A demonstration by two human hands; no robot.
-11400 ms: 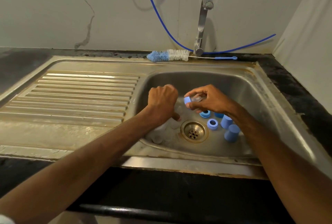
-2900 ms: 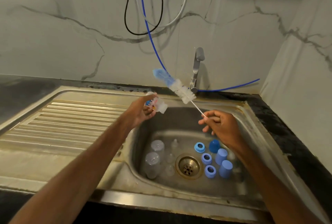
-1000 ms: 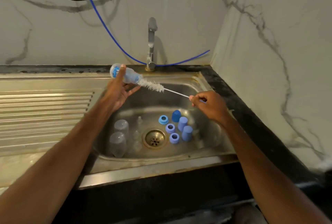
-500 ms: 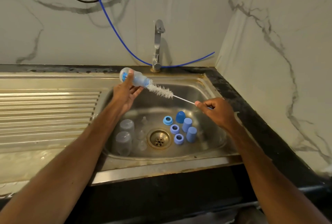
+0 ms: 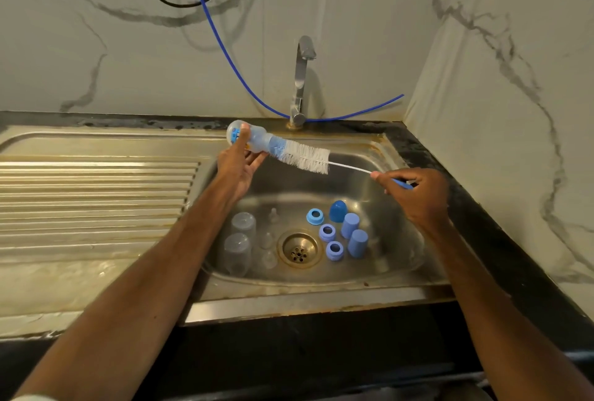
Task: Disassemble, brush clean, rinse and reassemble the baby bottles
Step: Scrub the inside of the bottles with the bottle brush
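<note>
Holding the bottle (image 5: 254, 142) on its side, up behind the drain (image 5: 299, 249), I have its mouth turned toward the brush (image 5: 305, 159) so the bristles can run straight in; the blue tip is inside, the white bristles mostly outside. My left grip (image 5: 239, 169) clasps the bottle, thumb over its base end. My right grip (image 5: 418, 191), up and right of the drain, pinches the brush's thin handle.
</note>
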